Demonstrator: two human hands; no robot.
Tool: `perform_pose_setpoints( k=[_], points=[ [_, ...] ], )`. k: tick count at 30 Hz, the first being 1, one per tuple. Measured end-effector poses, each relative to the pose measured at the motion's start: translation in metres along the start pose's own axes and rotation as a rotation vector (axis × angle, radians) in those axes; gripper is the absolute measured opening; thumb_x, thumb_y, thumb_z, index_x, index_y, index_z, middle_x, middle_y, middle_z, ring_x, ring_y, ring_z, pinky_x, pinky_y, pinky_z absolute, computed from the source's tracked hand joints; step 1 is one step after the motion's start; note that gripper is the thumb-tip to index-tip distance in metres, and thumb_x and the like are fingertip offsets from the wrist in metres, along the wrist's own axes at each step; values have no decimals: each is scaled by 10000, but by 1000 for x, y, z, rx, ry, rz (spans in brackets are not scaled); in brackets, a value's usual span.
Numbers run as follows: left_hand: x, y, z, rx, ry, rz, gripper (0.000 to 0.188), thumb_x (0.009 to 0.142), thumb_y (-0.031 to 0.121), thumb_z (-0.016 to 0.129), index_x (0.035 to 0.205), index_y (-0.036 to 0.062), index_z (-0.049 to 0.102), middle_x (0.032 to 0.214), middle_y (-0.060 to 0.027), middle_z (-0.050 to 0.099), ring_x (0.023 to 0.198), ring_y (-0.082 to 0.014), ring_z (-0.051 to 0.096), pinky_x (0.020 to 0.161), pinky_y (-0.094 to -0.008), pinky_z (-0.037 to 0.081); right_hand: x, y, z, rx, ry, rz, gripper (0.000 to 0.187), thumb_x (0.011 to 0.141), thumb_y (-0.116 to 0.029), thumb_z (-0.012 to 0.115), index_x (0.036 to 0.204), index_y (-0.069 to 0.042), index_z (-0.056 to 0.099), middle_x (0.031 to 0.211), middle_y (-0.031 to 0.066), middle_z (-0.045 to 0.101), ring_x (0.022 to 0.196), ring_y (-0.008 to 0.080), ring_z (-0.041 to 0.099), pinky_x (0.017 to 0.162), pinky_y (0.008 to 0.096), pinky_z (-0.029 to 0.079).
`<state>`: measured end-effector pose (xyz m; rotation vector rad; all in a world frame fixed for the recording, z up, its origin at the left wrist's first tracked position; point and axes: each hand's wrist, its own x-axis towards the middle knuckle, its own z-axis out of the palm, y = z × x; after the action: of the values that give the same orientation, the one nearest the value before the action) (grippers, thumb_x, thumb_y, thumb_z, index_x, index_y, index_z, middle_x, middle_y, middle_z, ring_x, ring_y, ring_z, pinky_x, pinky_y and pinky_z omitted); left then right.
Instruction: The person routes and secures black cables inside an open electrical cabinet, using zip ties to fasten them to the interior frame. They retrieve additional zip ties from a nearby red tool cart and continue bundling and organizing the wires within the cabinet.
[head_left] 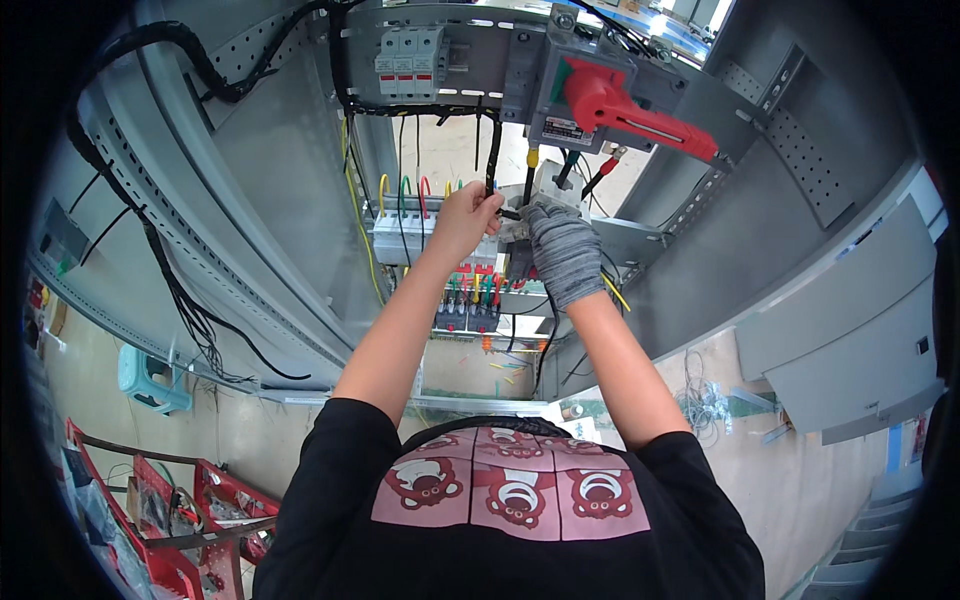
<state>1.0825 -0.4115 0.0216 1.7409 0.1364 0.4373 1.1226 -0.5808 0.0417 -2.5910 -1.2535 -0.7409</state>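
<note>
My bare left hand (463, 225) is closed in a pinch at the lower end of a black wrapped wire bundle (493, 160). A short dark strand (510, 214) shows between my two hands. My right hand (562, 250), in a grey knit glove, has its fingers curled close beside the left, against a grey-white block (558, 188); what they hold is hidden. Above them sits a switch with a large red handle (630, 112), and thick cables with yellow, green and red sleeves drop from it. Left of my hand is a row of white breakers (400, 238) with coloured wires.
Grey metal cabinet walls (255, 170) surround my arms on both sides. Fuse holders (410, 62) sit on the upper plate. Lower down is a terminal group (468, 318). A teal stool (152, 380) and a red rack (180, 520) stand at left; loose wire (703, 405) lies at right.
</note>
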Motion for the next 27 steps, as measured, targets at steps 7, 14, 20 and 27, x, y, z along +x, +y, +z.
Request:
perform_pose_setpoints(
  k=[7, 14, 20, 27],
  points=[
    [-9, -12, 6, -279, -10, 20, 173, 918, 148, 560, 1028, 16, 578, 836, -31, 607, 713, -88, 574, 653, -225, 476, 0, 5, 7, 43, 9, -9, 258, 796, -97, 532, 1045, -95, 600, 942, 133, 643, 807, 291, 647, 679, 400, 516],
    [-46, 7, 26, -458, 11, -15, 232, 935, 138, 516, 1142, 33, 521, 998, -52, 598, 897, -127, 572, 842, -281, 452, -11, 10, -12, 505, 45, 81, 205, 827, -138, 604, 1019, -73, 635, 943, 146, 650, 851, 331, 627, 738, 384, 507],
    [-77, 28, 39, -615, -59, -210, 169, 960, 208, 492, 961, 41, 467, 906, -76, 583, 874, -181, 605, 846, -313, 478, -8, 10, -38, 1034, -263, 226, 224, 840, -141, 593, 1013, -4, 637, 872, 177, 653, 766, 293, 639, 716, 340, 497],
    [-79, 32, 27, -392, -77, -204, 197, 958, 223, 506, 966, 27, 483, 824, -30, 571, 611, -87, 464, 579, -236, 410, 4, 17, -59, 1219, -489, 282, 288, 843, -120, 614, 1094, 22, 616, 863, 101, 664, 704, 143, 599, 648, 262, 505]
  ],
)
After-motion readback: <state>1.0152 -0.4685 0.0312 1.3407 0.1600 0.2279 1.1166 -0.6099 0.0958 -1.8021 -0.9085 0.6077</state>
